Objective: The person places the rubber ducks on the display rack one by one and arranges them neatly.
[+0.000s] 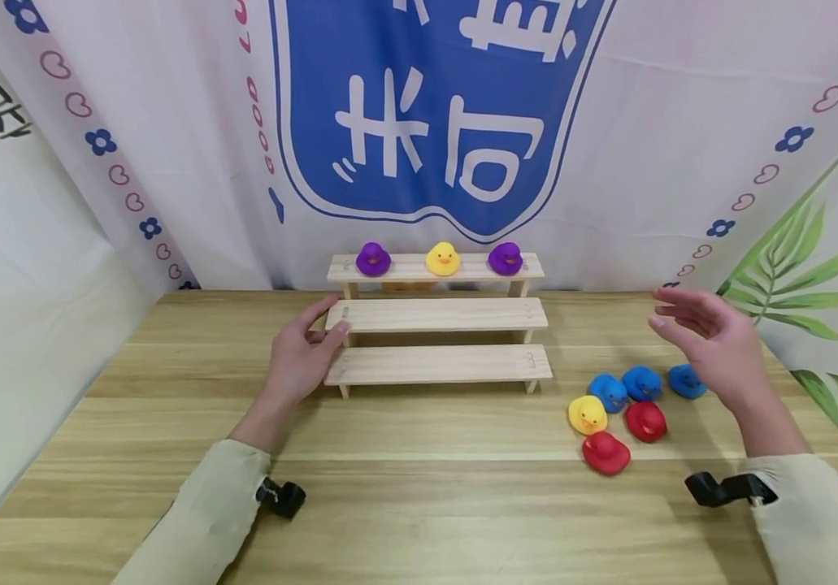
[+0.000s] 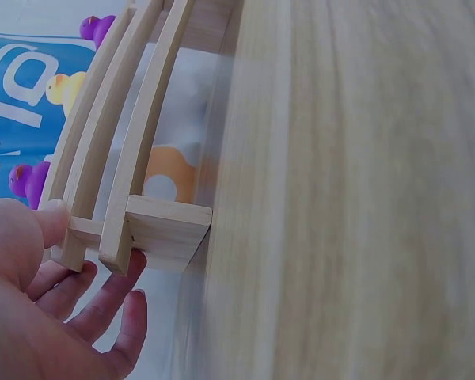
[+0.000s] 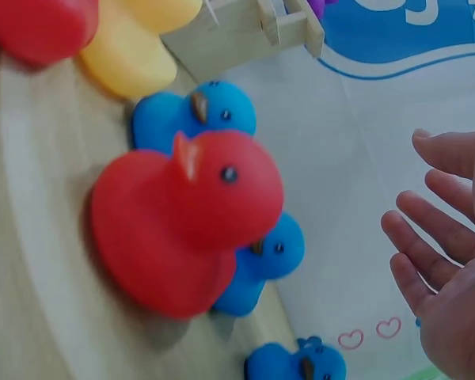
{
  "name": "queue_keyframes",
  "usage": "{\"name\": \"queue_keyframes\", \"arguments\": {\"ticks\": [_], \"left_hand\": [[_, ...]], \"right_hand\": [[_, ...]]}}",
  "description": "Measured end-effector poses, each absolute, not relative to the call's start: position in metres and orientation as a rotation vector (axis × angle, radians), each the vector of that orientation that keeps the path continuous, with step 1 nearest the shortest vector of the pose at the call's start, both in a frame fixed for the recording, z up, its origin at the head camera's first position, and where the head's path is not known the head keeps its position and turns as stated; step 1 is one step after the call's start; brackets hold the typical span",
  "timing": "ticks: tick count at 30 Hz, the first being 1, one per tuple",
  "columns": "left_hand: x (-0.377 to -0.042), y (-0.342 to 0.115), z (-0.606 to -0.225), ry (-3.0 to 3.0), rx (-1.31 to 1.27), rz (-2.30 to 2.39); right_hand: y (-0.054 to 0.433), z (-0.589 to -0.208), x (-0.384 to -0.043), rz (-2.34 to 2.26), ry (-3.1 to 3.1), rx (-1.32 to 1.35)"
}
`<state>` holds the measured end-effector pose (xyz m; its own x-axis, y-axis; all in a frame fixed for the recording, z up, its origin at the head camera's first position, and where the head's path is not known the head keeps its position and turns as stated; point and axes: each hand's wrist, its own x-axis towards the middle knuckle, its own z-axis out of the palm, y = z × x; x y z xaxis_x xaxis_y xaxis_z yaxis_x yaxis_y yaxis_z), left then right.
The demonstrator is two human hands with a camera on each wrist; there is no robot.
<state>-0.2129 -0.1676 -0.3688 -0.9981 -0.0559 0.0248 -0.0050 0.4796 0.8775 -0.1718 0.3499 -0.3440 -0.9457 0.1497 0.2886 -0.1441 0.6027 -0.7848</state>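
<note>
A three-step wooden shelf (image 1: pixel 436 315) stands on the table. My left hand (image 1: pixel 305 355) holds its left end, thumb on top of the middle step; in the left wrist view the fingers (image 2: pixel 111 309) reach around the step ends. On the top step sit a purple rubber duck (image 1: pixel 373 259), a yellow duck (image 1: pixel 443 258) and another purple duck (image 1: pixel 505 258). My right hand (image 1: pixel 718 341) hovers with nothing in it, fingers loosely bent, near a blue duck (image 1: pixel 686 381). Close by lie two more blue ducks (image 1: pixel 609 393), a yellow duck (image 1: pixel 588 415) and two red ducks (image 3: pixel 190 222).
The wood-grain table (image 1: pixel 419 504) reaches back to a white curtain (image 1: pixel 192 146) with a blue printed panel (image 1: pixel 433 106). Green leaf prints (image 1: pixel 792 284) show on the right-hand cloth. A black wrist camera (image 1: pixel 729 490) sits at the right cuff, another (image 1: pixel 283 497) at the left.
</note>
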Motion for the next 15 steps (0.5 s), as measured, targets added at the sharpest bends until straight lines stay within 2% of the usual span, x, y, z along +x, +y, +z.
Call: {"name": "queue_keyframes", "arguments": {"ticks": [15], "left_hand": [[-0.215,-0.168,-0.37,-2.66,0.068,-1.583]], "right_hand": [[0.381,-0.362,-0.158,1.219,-2.667,-0.109]]}}
